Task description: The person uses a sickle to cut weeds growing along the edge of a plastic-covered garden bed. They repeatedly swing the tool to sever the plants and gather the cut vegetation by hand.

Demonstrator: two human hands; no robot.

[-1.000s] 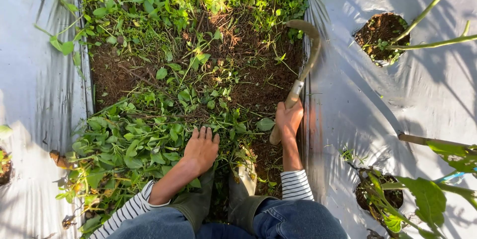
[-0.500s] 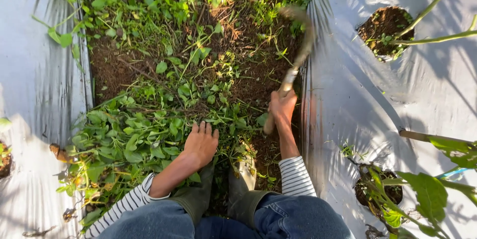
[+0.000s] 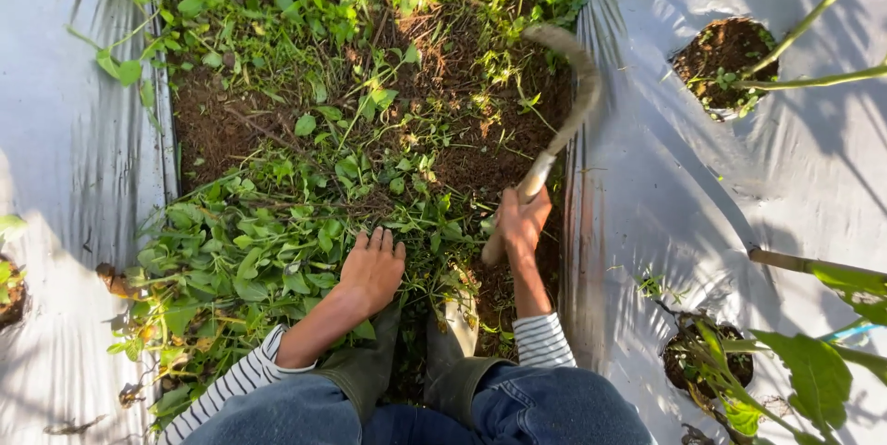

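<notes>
Now | step: weeding stroke | right hand (image 3: 520,221) clamped on curved wooden-handled sickle (image 3: 564,121), blade raised above brown soil furrow (image 3: 480,145) | left hand (image 3: 372,267) flat, fingers apart, on cut green weeds (image 3: 245,251) | next likely needs: low sweep, clear of left hand

- Sleeves (image 3: 540,339): long, white with narrow dark horizontal stripes, both arms.
- Trousers (image 3: 554,413): blue denim jeans.
- Boots (image 3: 453,339): olive-green rubber, soiled toes.

We get one head-worn view only, looking steeply down from above the person's knees (image 3: 416,413) onto the furrow soil (image 3: 480,145) between two plastic mulch sheets (image 3: 74,158), close, at arm's reach, no second view to overlap.
</notes>
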